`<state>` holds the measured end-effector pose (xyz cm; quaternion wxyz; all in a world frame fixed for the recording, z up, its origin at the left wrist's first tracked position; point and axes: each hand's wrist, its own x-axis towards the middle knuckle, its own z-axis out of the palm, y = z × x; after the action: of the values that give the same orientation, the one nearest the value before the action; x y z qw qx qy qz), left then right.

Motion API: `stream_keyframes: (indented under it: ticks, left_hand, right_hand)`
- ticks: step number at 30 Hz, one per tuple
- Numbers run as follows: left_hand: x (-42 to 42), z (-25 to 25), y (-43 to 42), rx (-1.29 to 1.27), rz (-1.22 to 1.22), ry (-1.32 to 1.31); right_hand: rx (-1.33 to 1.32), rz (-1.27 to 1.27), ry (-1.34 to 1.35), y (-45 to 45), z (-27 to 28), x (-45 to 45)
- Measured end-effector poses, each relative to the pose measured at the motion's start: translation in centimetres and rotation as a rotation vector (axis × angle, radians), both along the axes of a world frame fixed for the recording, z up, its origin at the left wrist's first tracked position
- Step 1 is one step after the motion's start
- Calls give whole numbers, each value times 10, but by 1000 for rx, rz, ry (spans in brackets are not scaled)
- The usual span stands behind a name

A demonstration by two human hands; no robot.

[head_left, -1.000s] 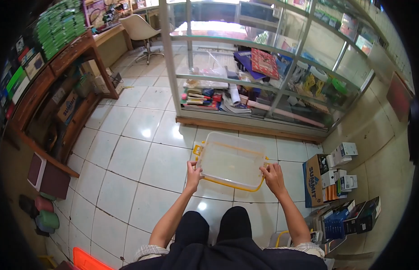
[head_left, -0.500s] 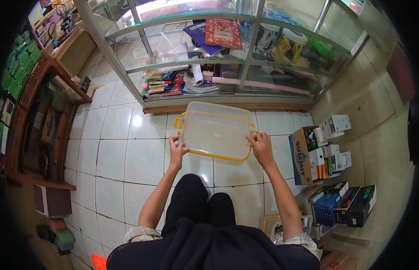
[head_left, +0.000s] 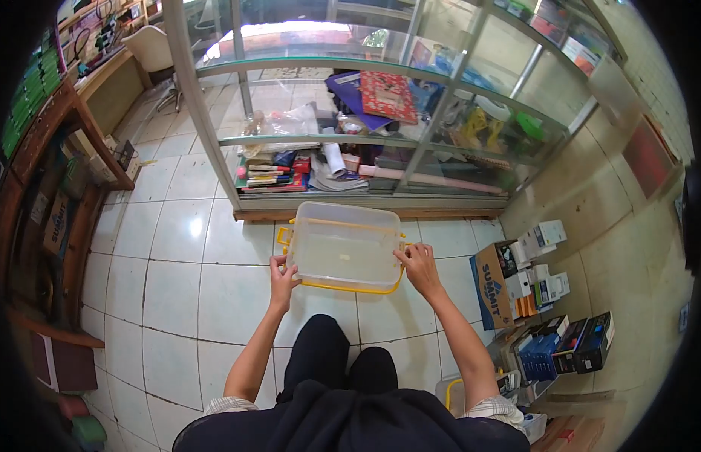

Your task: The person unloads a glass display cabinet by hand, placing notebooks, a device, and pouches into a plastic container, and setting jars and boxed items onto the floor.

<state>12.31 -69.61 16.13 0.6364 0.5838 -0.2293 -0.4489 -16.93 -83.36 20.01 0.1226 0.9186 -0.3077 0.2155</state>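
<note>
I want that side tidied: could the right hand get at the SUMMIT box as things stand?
Probably, if it lets go first: the right hand grips the clear container, but only floor seems to lie between it and the SUMMIT box.

The person's left grip [head_left: 283,282] and right grip [head_left: 418,267] hold a translucent plastic box [head_left: 346,247] with yellow handles by its opposite sides, near the corners closest to the body. The box is over a pale tile floor [head_left: 173,290], just in front of a glass display cabinet [head_left: 209,132]. Inside the cabinet, a red patterned book [head_left: 388,96] overlaps a purple folder [head_left: 356,101]; below them are markers [head_left: 267,180], a white paper roll [head_left: 333,159] and a long pink roll [head_left: 433,181]. To the right, a SUMMIT carton [head_left: 494,285] holds small white boxes [head_left: 543,237]. A pale chair [head_left: 149,50] stands at upper left, beyond a brown wooden cabinet [head_left: 41,128].
</note>
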Motion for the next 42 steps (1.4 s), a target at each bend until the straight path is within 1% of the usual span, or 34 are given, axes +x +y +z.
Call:
stream_keyframes:
  ticks: [3,6,8,9,15,17,18,19,20,22,23,24,27,30,32,33,35,36,38,39,40,42]
  left_hand:
    - [17,-11,-8,25,9,-17]
    - [26,-34,-15,-14,9,6]
    - [29,-50,-18,12,45,-3]
    - [29,-55,-18,22,47,-4]
    - [25,-84,-27,44,62,-4]
    - [27,-119,-38,38,70,-22]
    - [26,-124,-38,43,58,-38]
    - [21,-129,-38,24,97,-40]
    - [20,-133,-39,47,95,-42]
    - [17,-142,-42,25,74,14]
    - [18,-145,-43,20,23,77]
    - [16,-149,-43,38,14,79]
    - [13,-159,-48,88,29,61]
    - [11,-165,-49,101,84,109]
    - [11,-163,-47,134,41,56]
    - [15,-167,-46,129,41,55]
    - [29,-178,-46,174,-57,-310]
    - [40,-172,-51,154,-57,-318]
    - [60,-141,-66,349,0,-942]
    - [68,-108,-85,231,45,-1011]
    - [80,-64,-110,115,89,-1077]
    - [81,30,-160,-206,79,-897]
  right_hand:
    - [4,43,33,-18,-3,21]
    - [24,84,135,-37,-11,32]
    - [12,109,228,-49,-21,40]
    - [17,111,229,-51,-22,43]
    - [141,94,162,-54,-56,47]
    - [161,108,141,-67,-73,49]
    - [189,90,85,-68,-82,50]
    - [226,64,28,-67,-94,49]
    - [249,63,26,-68,-105,48]
    - [377,-26,5,-68,-118,46]
    - [397,-37,6,-69,-125,45]
    - [399,-41,9,-71,-132,44]
    - [424,-53,6,-75,-149,41]
    - [441,-66,-4,-77,-158,39]
    - [431,-74,-11,-79,-157,40]
    - [466,-82,22,-79,-156,40]
    - [484,-91,46,-84,-148,43]
    - [500,-109,90,-89,-135,46]
    - [496,-134,120,-99,-97,55]
    - [458,-86,-13,-110,-66,66]
    - [420,-36,-146,-120,-34,77]
    - [258,12,-301,-134,29,103]
